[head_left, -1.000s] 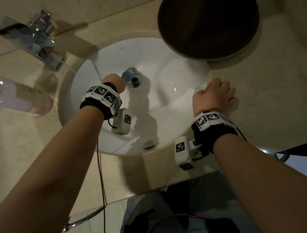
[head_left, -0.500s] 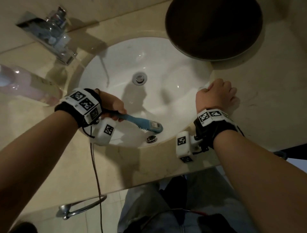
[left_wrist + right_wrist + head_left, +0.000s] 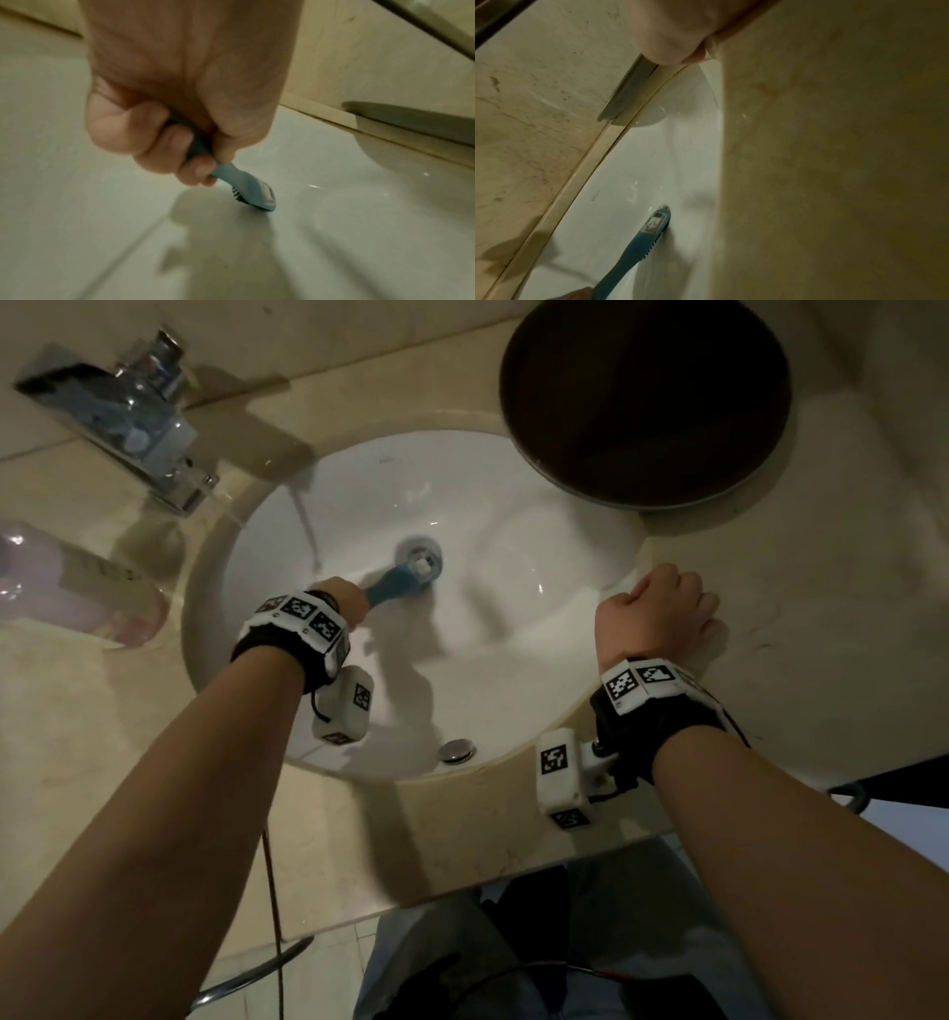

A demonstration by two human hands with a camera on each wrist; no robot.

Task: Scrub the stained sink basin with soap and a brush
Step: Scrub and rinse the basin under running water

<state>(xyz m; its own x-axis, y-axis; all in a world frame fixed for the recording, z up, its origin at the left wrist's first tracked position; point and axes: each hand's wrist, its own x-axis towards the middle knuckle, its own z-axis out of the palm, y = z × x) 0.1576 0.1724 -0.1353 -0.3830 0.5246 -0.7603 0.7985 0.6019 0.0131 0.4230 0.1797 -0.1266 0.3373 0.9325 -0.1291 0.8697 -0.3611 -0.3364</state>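
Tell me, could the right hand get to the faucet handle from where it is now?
Probably, with a stretch. The right hand rests on the counter at the basin's right rim; the faucet is across the basin. The left hand, gripping the brush, lies partly across that path.

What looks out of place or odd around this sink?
A pink bottle lies on its side on the counter left of the basin, below the tap. A dark round bowl overhangs the basin's far right rim.

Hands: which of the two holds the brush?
The left hand, down in the sink basin, grips the blue brush; the right hand only rests on the basin's rim.
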